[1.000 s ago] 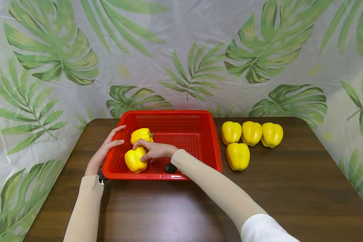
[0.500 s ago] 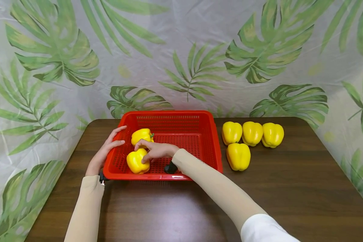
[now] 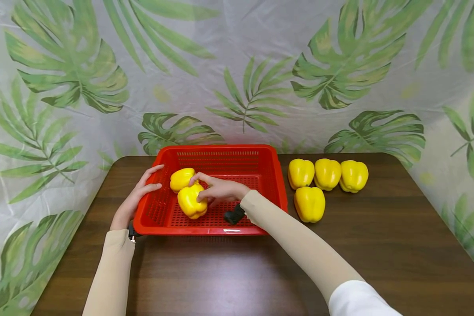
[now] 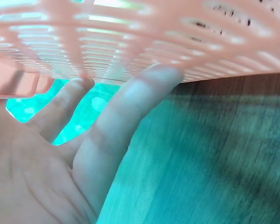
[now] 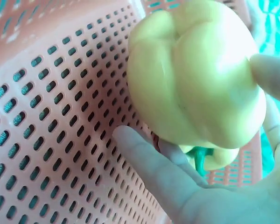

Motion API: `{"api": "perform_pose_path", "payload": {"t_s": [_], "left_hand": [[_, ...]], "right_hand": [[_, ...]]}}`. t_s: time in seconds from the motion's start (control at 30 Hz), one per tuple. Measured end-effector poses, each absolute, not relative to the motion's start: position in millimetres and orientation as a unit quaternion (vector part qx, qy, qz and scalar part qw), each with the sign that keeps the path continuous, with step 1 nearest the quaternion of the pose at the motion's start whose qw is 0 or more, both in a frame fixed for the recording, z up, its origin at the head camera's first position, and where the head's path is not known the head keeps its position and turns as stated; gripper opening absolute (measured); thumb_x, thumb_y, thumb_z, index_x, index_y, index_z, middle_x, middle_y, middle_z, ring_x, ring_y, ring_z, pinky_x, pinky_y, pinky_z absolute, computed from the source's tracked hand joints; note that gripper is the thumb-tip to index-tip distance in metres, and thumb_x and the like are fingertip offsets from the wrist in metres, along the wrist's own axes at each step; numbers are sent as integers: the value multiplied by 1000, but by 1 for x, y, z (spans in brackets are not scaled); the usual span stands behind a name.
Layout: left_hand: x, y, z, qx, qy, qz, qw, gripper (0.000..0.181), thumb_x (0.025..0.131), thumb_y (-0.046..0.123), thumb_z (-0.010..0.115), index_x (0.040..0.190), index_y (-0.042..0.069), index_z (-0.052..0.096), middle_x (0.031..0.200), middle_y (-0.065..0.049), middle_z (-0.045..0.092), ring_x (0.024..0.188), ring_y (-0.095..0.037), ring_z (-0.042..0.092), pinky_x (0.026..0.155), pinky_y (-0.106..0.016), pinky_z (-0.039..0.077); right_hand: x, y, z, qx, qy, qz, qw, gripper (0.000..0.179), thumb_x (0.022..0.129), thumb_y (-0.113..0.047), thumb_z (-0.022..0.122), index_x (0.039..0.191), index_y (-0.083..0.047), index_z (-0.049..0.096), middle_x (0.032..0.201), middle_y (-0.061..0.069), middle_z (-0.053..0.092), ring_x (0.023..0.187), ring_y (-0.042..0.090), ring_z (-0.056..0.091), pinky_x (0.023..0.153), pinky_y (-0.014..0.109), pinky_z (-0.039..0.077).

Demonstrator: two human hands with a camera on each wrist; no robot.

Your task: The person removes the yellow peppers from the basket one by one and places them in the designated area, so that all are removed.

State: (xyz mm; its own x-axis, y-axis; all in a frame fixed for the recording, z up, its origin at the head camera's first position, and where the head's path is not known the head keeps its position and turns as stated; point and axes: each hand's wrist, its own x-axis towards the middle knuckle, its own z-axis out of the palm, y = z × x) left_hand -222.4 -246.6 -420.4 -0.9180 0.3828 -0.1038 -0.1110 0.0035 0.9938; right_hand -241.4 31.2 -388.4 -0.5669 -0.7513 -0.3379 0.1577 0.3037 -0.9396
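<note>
In the head view my right hand (image 3: 223, 190) pinches a yellow bell pepper (image 3: 191, 202) inside the red plastic basket (image 3: 276, 193). The right wrist view shows this bell pepper (image 5: 196, 79) large, with a finger against its side and other fingers below it. Just behind it in the basket is another yellow bell pepper (image 3: 181, 179); part of it with a green stem shows in the right wrist view. My left hand (image 3: 132, 202) rests at the basket's left side. In the left wrist view its straight digits touch the slotted basket wall (image 4: 107, 56).
To the right of the basket, a yellow bell pepper (image 3: 310, 204) lies in front of a row of others (image 3: 328, 174). Brown wooden table (image 3: 205, 276) surrounds the basket. A leaf-print curtain (image 3: 237, 66) hangs behind. A black wrist device (image 3: 235, 215) sits under my right wrist.
My right hand has drawn the front bell pepper to the right and slightly back, partly covering the rear one. The left hand and the peppers outside the basket stay put.
</note>
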Motion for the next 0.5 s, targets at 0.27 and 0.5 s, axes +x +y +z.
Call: {"api": "perform_pose_path", "payload": {"t_s": [0.27, 0.5], "left_hand": [[-222, -247, -420, 103, 683, 701, 180, 56, 101, 15, 39, 152, 26, 17, 150, -14, 19, 123, -40, 40, 90, -44, 49], [-221, -248, -420, 102, 685, 699, 178, 56, 101, 15, 39, 152, 25, 17, 150, -14, 19, 123, -40, 40, 89, -42, 49]], "right_hand": [[-240, 50, -379, -203, 683, -581, 395, 43, 93, -3, 50, 130, -17, 34, 126, 17, 39, 87, 30, 61, 91, 59, 43], [-238, 63, -371, -201, 691, -594, 358, 44, 93, -4, 52, 131, -18, 36, 124, 21, 42, 95, 31, 60, 87, 52, 49]]}}
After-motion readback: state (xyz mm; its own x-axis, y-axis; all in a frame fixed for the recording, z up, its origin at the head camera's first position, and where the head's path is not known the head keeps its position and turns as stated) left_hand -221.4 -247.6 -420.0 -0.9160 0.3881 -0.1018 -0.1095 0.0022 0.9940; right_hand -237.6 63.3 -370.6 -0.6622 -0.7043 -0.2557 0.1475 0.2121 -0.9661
